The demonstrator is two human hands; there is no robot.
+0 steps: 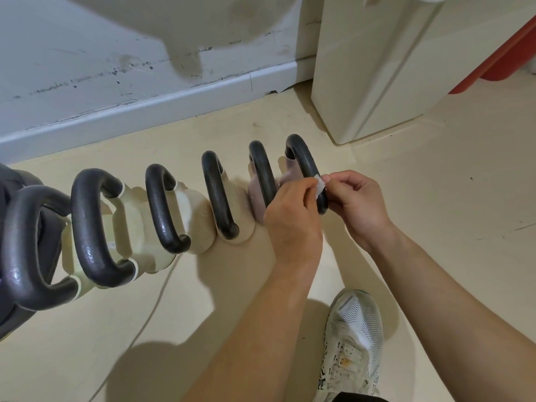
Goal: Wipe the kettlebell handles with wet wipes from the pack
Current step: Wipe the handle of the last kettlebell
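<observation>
Several kettlebells stand in a row on the floor, each with a black looped handle. The rightmost handle (303, 158) rises from a pinkish bell. My left hand (293, 216) and my right hand (356, 204) meet over its near end, both pinching a small white wet wipe (320, 185) that lies against the handle. The second handle from the right (262, 172) runs just behind my left hand. Further left stand more handles (216, 192) (161, 207) (90, 227) on cream bells. No wipe pack is in view.
A white skirting board and scuffed wall (145, 105) run behind the row. A cream cabinet (374, 68) stands at the back right, a red object (499, 59) beyond it. My white trainer (351, 343) rests on the floor at the lower right. A thin cable (150, 311) crosses the floor.
</observation>
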